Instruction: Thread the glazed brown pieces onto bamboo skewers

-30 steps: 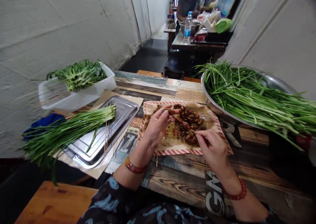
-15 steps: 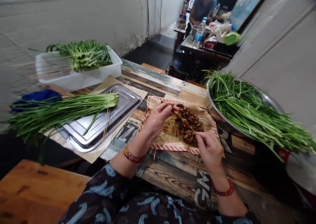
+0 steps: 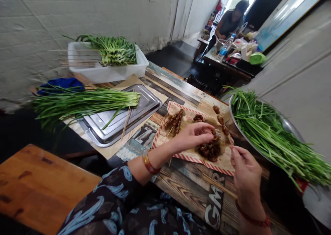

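Observation:
My right hand (image 3: 245,167) pinches the lower end of a thin skewer (image 3: 221,120) that carries several dark brown, glossy pieces. The skewer stands tilted, its tip pointing up and away. Over the pile of brown, sauced pieces (image 3: 209,151) is my left hand (image 3: 198,135), its fingers stretched out and the thumb apart from them. Part of the pile is hidden behind that hand. Beneath lies a sheet of paper with a red-striped border (image 3: 191,162). Loaded skewers (image 3: 176,121) rest on the sheet's left side.
Left of the paper, long green stalks (image 3: 103,100) and bare sticks (image 3: 126,119) lie on a metal tray lid (image 3: 146,97). Behind is a white tub (image 3: 108,74) with skewered greens. A metal bowl (image 3: 292,129) of greens stands right. A person (image 3: 230,22) sits at another table.
My right hand has moved right and lifted the skewer, whose pieces now show above the paper. My left hand has moved right over the pile and its fingers have opened. The view has shifted.

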Available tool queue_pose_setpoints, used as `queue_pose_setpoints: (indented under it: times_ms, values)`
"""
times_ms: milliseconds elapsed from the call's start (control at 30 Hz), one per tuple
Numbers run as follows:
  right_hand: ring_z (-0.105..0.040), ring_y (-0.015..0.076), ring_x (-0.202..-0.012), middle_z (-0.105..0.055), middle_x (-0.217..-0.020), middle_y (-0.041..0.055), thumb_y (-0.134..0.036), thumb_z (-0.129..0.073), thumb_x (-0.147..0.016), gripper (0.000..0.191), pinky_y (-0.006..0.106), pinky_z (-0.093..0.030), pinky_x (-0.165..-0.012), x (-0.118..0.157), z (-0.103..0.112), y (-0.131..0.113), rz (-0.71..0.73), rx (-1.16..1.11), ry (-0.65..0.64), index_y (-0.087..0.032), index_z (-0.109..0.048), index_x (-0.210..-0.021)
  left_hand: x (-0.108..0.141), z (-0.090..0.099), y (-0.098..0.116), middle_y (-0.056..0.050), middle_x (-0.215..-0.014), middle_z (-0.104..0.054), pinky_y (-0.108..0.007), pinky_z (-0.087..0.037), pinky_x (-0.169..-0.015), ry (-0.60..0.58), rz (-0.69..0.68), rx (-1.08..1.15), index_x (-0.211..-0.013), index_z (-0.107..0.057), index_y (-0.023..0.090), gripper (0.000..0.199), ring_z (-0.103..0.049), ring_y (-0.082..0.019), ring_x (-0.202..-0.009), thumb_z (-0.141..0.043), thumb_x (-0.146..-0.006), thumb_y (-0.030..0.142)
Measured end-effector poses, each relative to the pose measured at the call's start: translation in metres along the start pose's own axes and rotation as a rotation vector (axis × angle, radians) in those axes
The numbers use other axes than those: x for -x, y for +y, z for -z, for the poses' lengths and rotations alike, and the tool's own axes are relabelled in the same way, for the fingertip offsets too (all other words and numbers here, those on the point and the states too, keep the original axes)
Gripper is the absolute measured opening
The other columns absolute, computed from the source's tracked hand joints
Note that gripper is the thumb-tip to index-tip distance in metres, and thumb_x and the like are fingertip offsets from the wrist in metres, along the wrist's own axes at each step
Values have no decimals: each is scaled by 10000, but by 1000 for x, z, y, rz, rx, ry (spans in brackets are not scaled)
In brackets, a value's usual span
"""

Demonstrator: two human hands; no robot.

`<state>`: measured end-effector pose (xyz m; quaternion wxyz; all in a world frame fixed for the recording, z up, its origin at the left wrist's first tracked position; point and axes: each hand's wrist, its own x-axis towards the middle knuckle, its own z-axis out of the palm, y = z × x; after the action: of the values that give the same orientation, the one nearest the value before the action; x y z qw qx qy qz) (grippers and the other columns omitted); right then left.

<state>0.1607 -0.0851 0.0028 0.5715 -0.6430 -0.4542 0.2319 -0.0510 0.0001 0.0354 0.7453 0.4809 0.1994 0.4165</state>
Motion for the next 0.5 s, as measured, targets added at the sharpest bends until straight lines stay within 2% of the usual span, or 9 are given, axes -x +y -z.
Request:
queue_pose_setpoints:
  times_ms: [100,167,267,333,400,500]
  values:
    - [-412,60,-511,-555,-655,-35,-415,-761,-735,291,184,-320,-455,4,0,-12,-206,-158,-59,-178,-670,-878,14,-14,7,-64,-882,-676,-255,-479,-715,-268,43,-141,-1074,-680,127,364,-586,-115,-749,-734,-765,311]
    - [-414,71,-507,-542,-634,-37,-427,-781,-700,307,193,-328,-442,7,-5,-21,-340,-223,-134,-195,-669,-868,23,-20,11,-67,-890,-679,-250,-483,-719,-371,47,-226,-1085,-686,127,348,-577,-117,-751,-720,-776,283]
    - [-444,93,-527,-536,-638,-31,-421,-780,-698,293,210,-357,-444,14,-20,-35,-521,-293,-286,-219,-674,-882,39,-23,14,-83,-899,-688,-264,-501,-747,-465,28,-249,-1104,-685,121,363,-588,-134,-764,-713,-780,283]
    - [-456,92,-557,-541,-673,-28,-396,-780,-707,280,202,-362,-457,19,-33,-45,-599,-344,-369,-222,-677,-901,50,-19,14,-93,-893,-701,-278,-512,-758,-474,15,-248,-1104,-685,120,364,-601,-145,-766,-711,-783,289]
    - [-453,81,-586,-548,-722,-29,-381,-777,-718,278,187,-359,-475,22,-48,-53,-661,-408,-435,-222,-677,-923,64,-11,15,-92,-894,-714,-285,-519,-768,-420,-3,-275,-1086,-692,134,334,-618,-149,-770,-708,-789,284]
    - [-447,69,-614,-543,-735,-35,-367,-785,-712,290,177,-358,-510,25,-69,-61,-716,-489,-517,-205,-679,-928,86,14,22,-88,-898,-723,-293,-529,-766,-210,-54,-391,-1080,-693,149,302,-648,-157,-773,-687,-813,289]
